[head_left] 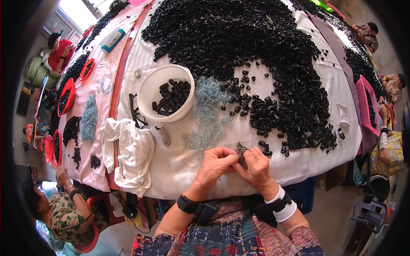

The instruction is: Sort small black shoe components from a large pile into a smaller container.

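My left hand (218, 165) is closed in a pinch, its fingertips meeting those of my right hand (255, 167) above the near edge of the cloth. The right hand is closed too. A small dark grey, speckled piece (241, 148) shows at the right fingertips; its kind is unclear, and whatever lies between the fingers is hidden. Just beyond the hands spreads a pile of small pale-blue clear pieces (209, 100). Farther off lies a large heap of small black cylindrical parts (239, 32), with some loose ones close to my right hand.
A white tub (145, 96) holding black parts stands left of the blue pieces. Nearer lie a crumpled white cloth (132, 149) and a grey speckled object (164, 136). A white tube (343, 115) and pink basket (363, 96) are at right. A co-worker (68, 209) sits at left.
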Action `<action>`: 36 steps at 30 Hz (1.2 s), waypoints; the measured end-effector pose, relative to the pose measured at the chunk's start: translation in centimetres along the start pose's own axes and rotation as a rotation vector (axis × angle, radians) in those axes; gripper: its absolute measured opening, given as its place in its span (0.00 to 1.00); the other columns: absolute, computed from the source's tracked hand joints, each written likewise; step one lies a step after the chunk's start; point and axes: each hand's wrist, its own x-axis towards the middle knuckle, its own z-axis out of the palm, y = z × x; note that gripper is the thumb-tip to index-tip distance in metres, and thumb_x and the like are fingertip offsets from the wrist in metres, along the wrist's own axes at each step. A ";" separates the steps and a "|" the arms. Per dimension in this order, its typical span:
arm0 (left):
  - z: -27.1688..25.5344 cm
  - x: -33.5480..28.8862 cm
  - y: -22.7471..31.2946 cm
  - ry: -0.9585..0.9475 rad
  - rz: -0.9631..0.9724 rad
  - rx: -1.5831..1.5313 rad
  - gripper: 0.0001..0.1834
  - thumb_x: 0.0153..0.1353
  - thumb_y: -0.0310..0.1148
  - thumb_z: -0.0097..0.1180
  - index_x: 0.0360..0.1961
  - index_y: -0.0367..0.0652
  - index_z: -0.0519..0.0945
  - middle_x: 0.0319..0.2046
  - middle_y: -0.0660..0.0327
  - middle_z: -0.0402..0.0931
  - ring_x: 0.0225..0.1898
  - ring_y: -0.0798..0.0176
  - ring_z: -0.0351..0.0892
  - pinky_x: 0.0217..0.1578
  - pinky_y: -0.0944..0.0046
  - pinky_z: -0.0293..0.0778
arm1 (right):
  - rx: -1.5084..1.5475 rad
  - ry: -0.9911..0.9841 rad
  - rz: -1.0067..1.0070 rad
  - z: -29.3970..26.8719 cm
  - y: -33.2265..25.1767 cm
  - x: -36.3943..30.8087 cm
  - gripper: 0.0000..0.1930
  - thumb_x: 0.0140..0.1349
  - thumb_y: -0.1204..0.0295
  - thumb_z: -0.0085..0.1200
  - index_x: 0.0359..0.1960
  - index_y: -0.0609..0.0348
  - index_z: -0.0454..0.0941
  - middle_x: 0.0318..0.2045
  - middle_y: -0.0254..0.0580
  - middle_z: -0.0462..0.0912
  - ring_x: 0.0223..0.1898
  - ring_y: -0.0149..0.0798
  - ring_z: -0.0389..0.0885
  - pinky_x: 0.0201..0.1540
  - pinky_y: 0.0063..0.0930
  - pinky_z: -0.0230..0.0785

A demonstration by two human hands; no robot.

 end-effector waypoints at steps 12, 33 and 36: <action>0.0 -0.2 1.0 -0.057 -0.060 -0.005 0.08 0.57 0.31 0.58 0.33 0.37 0.79 0.28 0.64 0.78 0.28 0.72 0.78 0.28 0.73 0.76 | 0.049 0.062 0.004 0.2 0.2 -0.4 0.13 0.41 0.77 0.65 0.24 0.63 0.70 0.17 0.43 0.68 0.19 0.45 0.68 0.19 0.34 0.62; -3.9 0.8 6.5 0.102 0.462 -0.279 0.09 0.63 0.33 0.53 0.37 0.37 0.77 0.28 0.55 0.80 0.27 0.62 0.82 0.22 0.67 0.80 | -0.149 0.129 0.189 -3.4 3.8 -1.1 0.13 0.46 0.82 0.57 0.35 0.69 0.72 0.28 0.51 0.74 0.31 0.52 0.73 0.34 0.39 0.69; -5.8 1.6 9.0 0.223 0.484 -0.347 0.13 0.64 0.37 0.51 0.38 0.37 0.76 0.29 0.56 0.80 0.27 0.63 0.82 0.24 0.67 0.81 | -0.117 0.084 0.181 -3.4 3.6 -0.6 0.14 0.46 0.83 0.55 0.38 0.70 0.71 0.30 0.52 0.75 0.36 0.52 0.74 0.38 0.38 0.69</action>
